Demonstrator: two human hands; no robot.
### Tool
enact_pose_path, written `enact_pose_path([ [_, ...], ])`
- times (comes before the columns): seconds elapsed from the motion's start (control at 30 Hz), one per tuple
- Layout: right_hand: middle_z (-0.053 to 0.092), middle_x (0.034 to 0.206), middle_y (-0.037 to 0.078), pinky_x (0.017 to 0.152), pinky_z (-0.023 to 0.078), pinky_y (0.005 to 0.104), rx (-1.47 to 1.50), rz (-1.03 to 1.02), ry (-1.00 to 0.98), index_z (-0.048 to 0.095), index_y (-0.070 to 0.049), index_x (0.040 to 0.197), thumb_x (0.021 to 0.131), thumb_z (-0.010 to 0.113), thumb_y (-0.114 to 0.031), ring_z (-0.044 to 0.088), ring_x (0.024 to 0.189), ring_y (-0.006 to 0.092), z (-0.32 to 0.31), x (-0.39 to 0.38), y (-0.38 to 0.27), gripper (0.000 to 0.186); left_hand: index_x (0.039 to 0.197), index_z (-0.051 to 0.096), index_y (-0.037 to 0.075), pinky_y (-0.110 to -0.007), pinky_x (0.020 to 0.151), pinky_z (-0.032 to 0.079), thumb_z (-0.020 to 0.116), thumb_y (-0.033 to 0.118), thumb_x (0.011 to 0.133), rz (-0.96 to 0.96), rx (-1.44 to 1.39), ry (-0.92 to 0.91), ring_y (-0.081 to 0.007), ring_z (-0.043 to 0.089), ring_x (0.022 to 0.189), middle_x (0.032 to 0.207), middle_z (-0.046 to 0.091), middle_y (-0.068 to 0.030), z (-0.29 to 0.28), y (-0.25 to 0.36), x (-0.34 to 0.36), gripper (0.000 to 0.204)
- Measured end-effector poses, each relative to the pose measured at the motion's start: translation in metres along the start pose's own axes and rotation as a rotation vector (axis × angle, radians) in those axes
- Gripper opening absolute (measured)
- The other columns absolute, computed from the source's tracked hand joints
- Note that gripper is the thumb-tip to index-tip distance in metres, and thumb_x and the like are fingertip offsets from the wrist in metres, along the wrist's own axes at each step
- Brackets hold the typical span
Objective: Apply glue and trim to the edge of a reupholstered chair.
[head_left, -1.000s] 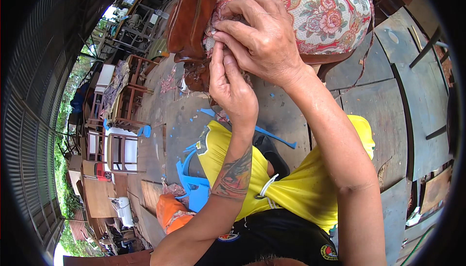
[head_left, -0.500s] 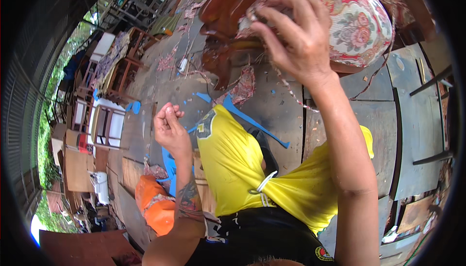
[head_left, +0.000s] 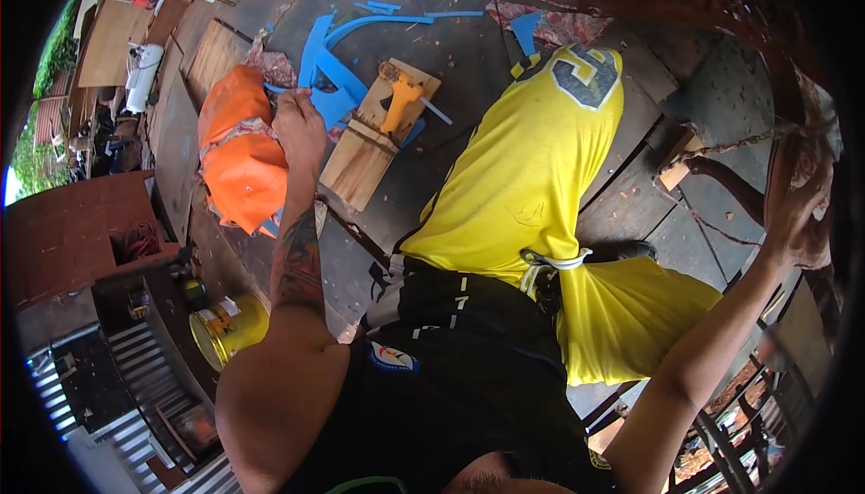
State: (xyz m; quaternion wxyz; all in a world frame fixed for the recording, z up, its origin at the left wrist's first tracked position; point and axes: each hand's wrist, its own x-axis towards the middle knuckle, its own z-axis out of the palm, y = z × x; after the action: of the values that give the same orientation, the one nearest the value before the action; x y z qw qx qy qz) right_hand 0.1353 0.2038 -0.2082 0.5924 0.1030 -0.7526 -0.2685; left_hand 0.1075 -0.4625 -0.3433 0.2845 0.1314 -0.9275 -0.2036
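At the left, my left hand [head_left: 299, 117] hovers between an orange cloth bundle [head_left: 236, 147] and cut blue foam scraps [head_left: 338, 80]. Its fingers are loosely bent, and nothing shows in them. To its right, an orange glue gun [head_left: 399, 102] lies on a wooden board [head_left: 360, 165]. My right hand [head_left: 808, 210] is at the far right rim, its fingers curled against a dark carved wooden furniture frame [head_left: 782, 89]. Strands of patterned piping [head_left: 734, 145] run up to the frame beside that hand. Dimness and the picture's edge hide what these fingers hold.
My knees in yellow shorts [head_left: 518, 170] take up the middle. Patterned fabric scraps [head_left: 577, 26] lie on the boarded floor. A yellow bucket [head_left: 230, 327] stands at the lower left, near dark shelving [head_left: 149, 314]. A white cylinder [head_left: 142, 78] is farther back.
The view has swung left and down, bringing the glue gun and bucket into sight. My left hand is now beside the foam; my right hand, formerly over the floral cushion, is at the right rim.
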Motion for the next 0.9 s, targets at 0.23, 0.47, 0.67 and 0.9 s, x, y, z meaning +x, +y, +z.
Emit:
enact_pose_path([
  [0.23,0.079,0.094,0.009,0.065,0.057,0.0286,0.19,0.077,0.098,0.08,-0.002,0.099,0.099,0.073,-0.018,0.074,0.074,0.0203,-0.013,0.0,-0.017,0.018,0.096,0.07,-0.002,-0.051,0.082,0.057,0.053,0.023,0.104,-0.01,0.221,-0.402,-0.0467,0.071,0.092,0.098,0.071,-0.0311,0.12,-0.074,-0.052,0.031],
  [0.47,0.08,0.104,0.015,0.061,0.059,0.0297,0.542,0.181,-0.229,0.072,0.013,0.112,0.101,0.066,-0.002,0.073,0.072,0.0207,-0.041,0.012,-0.095,0.019,0.121,0.057,0.001,-0.048,0.095,0.055,0.066,0.036,0.096,0.022,0.475,-0.428,-0.0406,0.068,0.11,0.119,0.067,-0.0205,0.244,-0.11,-0.08,0.044],
  [0.67,0.047,0.061,0.0,0.046,0.036,0.0328,0.646,0.201,-0.383,0.072,-0.001,0.128,0.082,0.076,0.001,0.045,0.05,0.015,-0.054,0.004,-0.113,0.046,0.135,0.052,-0.002,-0.044,0.089,0.053,0.063,0.021,0.099,-0.098,0.313,-0.628,-0.0351,0.066,0.106,0.119,0.065,-0.0171,0.286,-0.147,-0.084,0.045],
  [0.9,0.063,0.067,0.006,0.047,0.044,0.0332,0.879,0.497,-0.269,0.074,0.0,0.119,0.082,0.079,0.0,0.055,0.051,0.018,-0.069,0.017,-0.129,0.038,0.14,0.049,-0.002,-0.038,0.083,0.053,0.062,0.016,0.105,-0.64,-0.944,-0.415,-0.0225,0.062,0.094,0.114,0.061,-0.0118,0.178,-0.058,-0.042,0.042],
])
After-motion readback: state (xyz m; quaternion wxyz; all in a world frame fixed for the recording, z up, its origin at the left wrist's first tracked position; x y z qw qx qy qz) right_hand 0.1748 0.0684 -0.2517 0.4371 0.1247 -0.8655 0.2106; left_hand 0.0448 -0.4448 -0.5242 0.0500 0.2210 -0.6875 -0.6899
